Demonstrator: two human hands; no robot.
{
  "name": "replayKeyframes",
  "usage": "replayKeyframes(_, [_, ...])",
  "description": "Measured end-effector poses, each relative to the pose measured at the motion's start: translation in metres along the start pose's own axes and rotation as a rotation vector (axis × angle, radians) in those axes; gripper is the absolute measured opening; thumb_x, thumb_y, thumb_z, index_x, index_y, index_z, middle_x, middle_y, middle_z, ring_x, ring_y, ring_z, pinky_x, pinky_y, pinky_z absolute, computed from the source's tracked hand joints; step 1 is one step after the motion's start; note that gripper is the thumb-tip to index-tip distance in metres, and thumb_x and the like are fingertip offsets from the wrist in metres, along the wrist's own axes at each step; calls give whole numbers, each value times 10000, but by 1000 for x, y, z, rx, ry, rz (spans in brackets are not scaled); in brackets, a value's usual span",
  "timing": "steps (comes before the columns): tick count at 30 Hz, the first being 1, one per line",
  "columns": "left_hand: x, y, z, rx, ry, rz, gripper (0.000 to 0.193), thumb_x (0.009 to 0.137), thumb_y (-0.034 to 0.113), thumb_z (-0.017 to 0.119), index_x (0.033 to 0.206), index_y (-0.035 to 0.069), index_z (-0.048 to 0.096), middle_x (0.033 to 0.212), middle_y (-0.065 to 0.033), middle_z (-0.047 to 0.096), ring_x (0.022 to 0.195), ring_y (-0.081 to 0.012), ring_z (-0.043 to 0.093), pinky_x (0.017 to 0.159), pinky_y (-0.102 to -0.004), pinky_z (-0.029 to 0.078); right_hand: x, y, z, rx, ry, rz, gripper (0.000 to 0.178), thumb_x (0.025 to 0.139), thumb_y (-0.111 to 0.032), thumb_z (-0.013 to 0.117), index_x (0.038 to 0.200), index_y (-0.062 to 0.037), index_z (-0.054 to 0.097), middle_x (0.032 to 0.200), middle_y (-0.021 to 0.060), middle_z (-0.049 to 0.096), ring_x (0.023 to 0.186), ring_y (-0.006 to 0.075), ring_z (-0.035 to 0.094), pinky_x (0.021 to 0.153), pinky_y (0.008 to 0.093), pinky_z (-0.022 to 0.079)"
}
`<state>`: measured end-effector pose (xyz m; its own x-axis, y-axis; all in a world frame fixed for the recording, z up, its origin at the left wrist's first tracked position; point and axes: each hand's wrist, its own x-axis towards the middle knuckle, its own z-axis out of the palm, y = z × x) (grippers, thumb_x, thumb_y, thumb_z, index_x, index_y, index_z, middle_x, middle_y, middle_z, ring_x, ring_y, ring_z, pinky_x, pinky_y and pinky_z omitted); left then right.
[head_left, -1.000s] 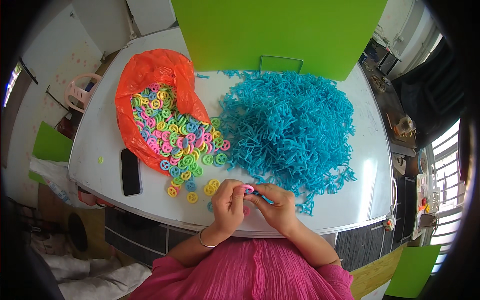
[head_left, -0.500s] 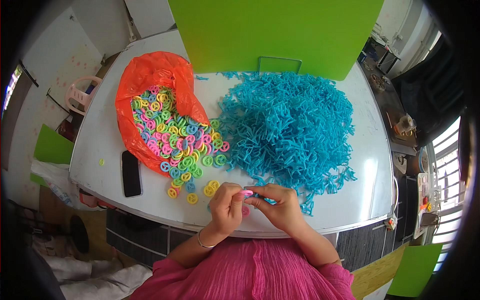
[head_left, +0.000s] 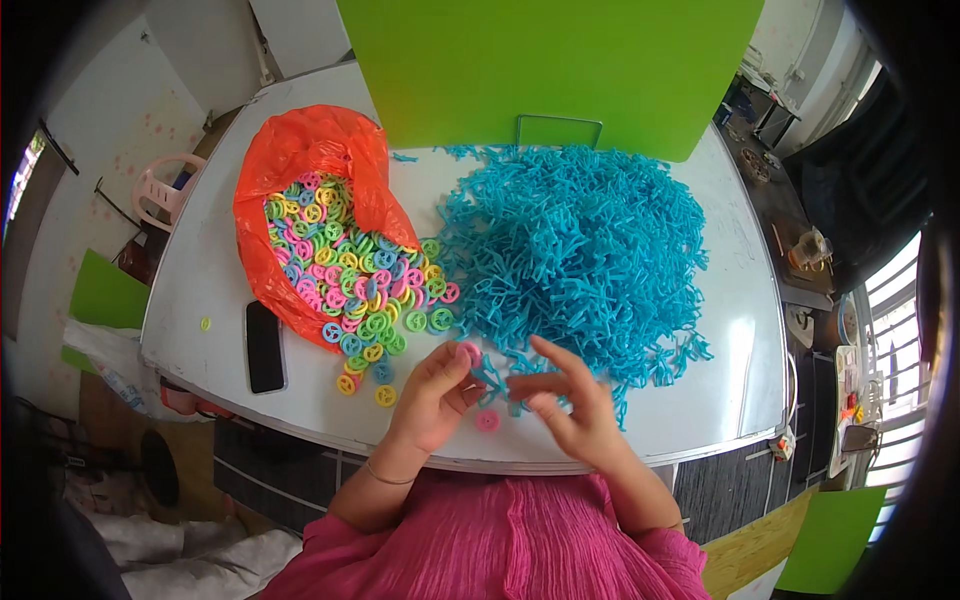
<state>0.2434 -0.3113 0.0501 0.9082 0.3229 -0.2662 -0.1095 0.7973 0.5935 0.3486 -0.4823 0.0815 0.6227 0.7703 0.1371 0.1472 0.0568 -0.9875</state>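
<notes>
Between the thumb and fingers of my left hand (head_left: 425,405) is a small pink plastic wheel (head_left: 470,353). A blue plastic piece (head_left: 490,377) sticks out beside that wheel; whether it is joined to it I cannot tell. My right hand (head_left: 580,410) is just to the right with its fingers apart, holding nothing I can see. On the table below and between the hands lies another pink wheel (head_left: 488,420). A large heap of small forked blue pieces (head_left: 580,250) spreads beyond my right hand. Many coloured wheels (head_left: 340,250) spill from a red plastic bag (head_left: 262,235) at the left.
A black phone (head_left: 265,345) lies left of the wheels on the white table (head_left: 700,410). One small yellow-green piece (head_left: 205,324) is near the left edge. At the back stands a green board (head_left: 550,70) with a wire frame (head_left: 560,118) at its foot.
My hands have come apart. The right hand has let go and opened its fingers, while the left has shifted up and left with the pink wheel, covering the loose yellow wheels.
</notes>
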Motion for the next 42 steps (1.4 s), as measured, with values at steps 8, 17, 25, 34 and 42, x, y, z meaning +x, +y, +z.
replayKeyframes(8, [1,0,5,15,-115,-165,160,950,205,562,1047,80,587,991,-15,632,852,-118,633,679,-248,520,28,-11,-22,-873,-202,-886,345,692,-73,693,1031,-133,669,1274,59,577,1124,286,559,923,399,465])
replayKeyframes(17, [-29,-1,-2,1686,-58,467,265,754,198,735,989,84,688,965,-110,579,941,-267,564,826,-360,455,8,17,-40,461,39,221,139,915,-100,605,1026,-36,659,1031,131,678,1052,172,600,829,279,469])
replayKeyframes(25, [-19,-12,2,1285,76,475,141,890,190,632,896,56,673,709,-24,599,657,-122,572,583,-258,461,5,29,-29,332,78,245,224,936,-100,566,1110,17,643,911,74,660,823,142,594,750,267,465])
replayKeyframes(34, [10,-30,37,624,124,319,242,1011,214,434,828,68,496,681,41,482,601,-19,445,519,-189,349,3,22,9,-407,393,-438,173,746,63,717,892,7,643,829,109,651,778,217,621,698,285,482])
replayKeyframes(42, [11,-39,29,746,105,520,262,1027,216,383,837,65,482,723,40,437,654,-29,386,568,-198,339,2,28,15,-327,487,-523,202,714,100,723,857,5,617,837,111,653,777,226,623,683,291,488])
